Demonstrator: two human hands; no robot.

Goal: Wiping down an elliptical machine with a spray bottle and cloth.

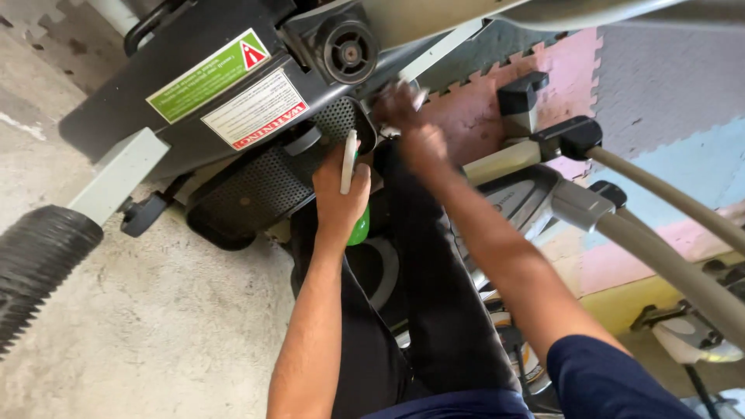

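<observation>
Now left hand (339, 194) grips green spray bottle (358, 225), contents unseen; right hand (403, 116) blurred.

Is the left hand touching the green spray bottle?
Touching. The head view shows the left hand wrapped around the green spray bottle, fingers closed over its neck, with no gap.

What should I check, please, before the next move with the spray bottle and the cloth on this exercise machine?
1. Left hand holds the green spray bottle firmly: ok.
2. Nozzle direction: cannot tell, hand hides it.
3. Right hand on the machine's black housing: ok, though blurred.
4. White cloth in right hand: cannot tell, too blurred.
5. Warning labels readable, uncovered: ok.
6. Foam floor mats flat under the machine: ok.
</observation>
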